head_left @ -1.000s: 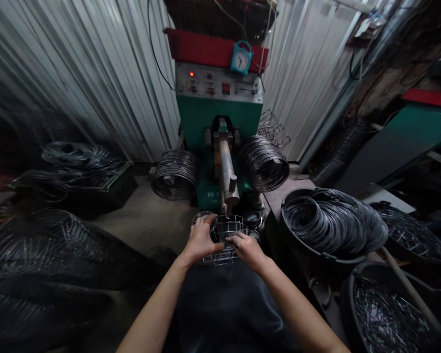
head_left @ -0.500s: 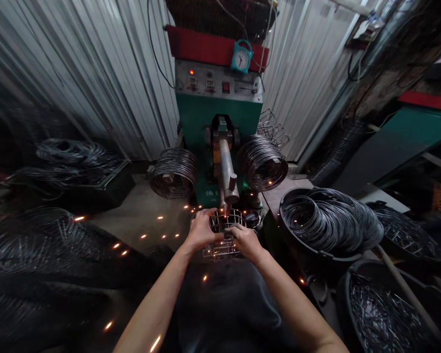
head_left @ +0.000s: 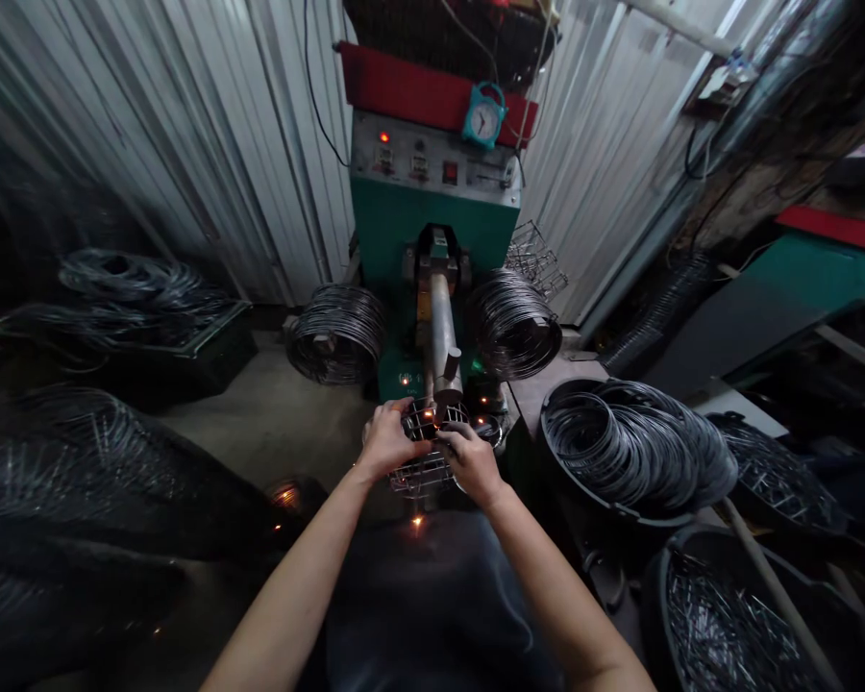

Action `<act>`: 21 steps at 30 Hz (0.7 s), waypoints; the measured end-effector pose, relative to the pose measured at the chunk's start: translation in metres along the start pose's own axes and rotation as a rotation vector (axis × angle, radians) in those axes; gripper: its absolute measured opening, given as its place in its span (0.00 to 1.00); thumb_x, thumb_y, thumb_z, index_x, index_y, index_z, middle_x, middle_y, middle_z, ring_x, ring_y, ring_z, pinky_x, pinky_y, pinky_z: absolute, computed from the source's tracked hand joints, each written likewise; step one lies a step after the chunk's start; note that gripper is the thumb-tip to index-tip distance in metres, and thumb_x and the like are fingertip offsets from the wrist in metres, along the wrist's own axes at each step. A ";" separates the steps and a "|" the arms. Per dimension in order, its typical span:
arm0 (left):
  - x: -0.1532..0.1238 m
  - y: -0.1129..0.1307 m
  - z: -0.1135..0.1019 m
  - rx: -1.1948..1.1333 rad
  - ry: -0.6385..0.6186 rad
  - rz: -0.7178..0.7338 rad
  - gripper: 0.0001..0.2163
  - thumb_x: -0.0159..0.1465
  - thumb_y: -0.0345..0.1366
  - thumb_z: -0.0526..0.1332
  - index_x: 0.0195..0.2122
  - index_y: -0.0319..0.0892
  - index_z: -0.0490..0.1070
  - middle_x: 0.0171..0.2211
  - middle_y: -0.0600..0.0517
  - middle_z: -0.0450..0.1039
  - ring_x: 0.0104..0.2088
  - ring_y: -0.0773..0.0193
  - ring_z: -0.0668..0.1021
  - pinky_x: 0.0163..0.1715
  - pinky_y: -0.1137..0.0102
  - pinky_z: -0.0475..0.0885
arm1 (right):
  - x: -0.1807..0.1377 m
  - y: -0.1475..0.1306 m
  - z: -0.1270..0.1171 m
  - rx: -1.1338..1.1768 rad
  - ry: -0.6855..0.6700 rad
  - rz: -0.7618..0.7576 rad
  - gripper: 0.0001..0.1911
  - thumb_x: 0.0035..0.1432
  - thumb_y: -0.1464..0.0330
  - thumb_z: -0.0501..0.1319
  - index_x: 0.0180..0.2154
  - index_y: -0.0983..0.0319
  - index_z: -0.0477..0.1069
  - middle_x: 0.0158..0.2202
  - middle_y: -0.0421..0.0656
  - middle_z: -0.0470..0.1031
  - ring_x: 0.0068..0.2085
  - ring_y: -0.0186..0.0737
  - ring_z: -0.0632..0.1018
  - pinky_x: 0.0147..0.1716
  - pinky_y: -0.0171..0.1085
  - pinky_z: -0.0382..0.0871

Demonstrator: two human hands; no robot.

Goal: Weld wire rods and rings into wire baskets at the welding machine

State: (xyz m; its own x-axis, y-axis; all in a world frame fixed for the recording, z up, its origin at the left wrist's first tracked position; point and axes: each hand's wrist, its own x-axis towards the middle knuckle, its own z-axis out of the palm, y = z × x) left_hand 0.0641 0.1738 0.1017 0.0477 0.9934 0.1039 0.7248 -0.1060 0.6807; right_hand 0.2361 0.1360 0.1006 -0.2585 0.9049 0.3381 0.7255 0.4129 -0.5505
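Note:
A small round wire basket (head_left: pixel 425 452) sits under the metal welding arm (head_left: pixel 443 336) of a green and red machine (head_left: pixel 432 202). My left hand (head_left: pixel 385 440) grips the basket's left side with its fingers curled over the rim. My right hand (head_left: pixel 470 461) holds its right side, fingers closed on the wires. The arm's tip touches the basket's top rim between my hands. A few orange sparks glow below the basket and on the floor at the left.
Coils of wire hang at both sides of the machine (head_left: pixel 337 332) (head_left: pixel 517 322). A black tub of wire rings (head_left: pixel 634 452) stands at my right, another tub of short wires (head_left: pixel 735 625) nearer. Dark wire heaps (head_left: pixel 79 461) lie at the left. Corrugated metal walls stand behind.
Sparks flew out across the floor half a second ago and have mostly died down. My hands have turned the basket slightly under the arm; the view has shifted a little.

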 end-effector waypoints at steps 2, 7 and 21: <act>0.001 0.001 -0.002 0.007 0.002 0.013 0.37 0.40 0.41 0.69 0.53 0.41 0.63 0.50 0.43 0.66 0.51 0.47 0.67 0.48 0.58 0.64 | -0.012 0.005 -0.003 0.149 0.139 0.083 0.16 0.56 0.65 0.59 0.46 0.61 0.69 0.45 0.47 0.72 0.45 0.40 0.74 0.45 0.36 0.67; 0.002 0.004 -0.008 0.038 -0.020 0.043 0.39 0.39 0.41 0.71 0.54 0.42 0.62 0.51 0.44 0.65 0.53 0.48 0.66 0.50 0.57 0.63 | -0.072 0.038 0.013 0.458 0.207 0.447 0.16 0.56 0.59 0.53 0.40 0.63 0.69 0.36 0.46 0.75 0.38 0.41 0.75 0.38 0.38 0.69; 0.025 -0.003 -0.002 0.020 -0.002 -0.015 0.38 0.41 0.46 0.69 0.54 0.41 0.62 0.52 0.43 0.65 0.54 0.48 0.65 0.51 0.57 0.61 | -0.130 0.077 0.030 0.986 0.335 0.926 0.18 0.47 0.58 0.61 0.39 0.60 0.71 0.23 0.39 0.69 0.24 0.36 0.71 0.20 0.33 0.64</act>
State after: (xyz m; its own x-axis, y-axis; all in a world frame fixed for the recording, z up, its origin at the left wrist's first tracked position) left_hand 0.0615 0.1991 0.1035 0.0374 0.9950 0.0924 0.7388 -0.0898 0.6679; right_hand 0.3059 0.0535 -0.0082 0.3277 0.8761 -0.3535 -0.2328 -0.2878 -0.9290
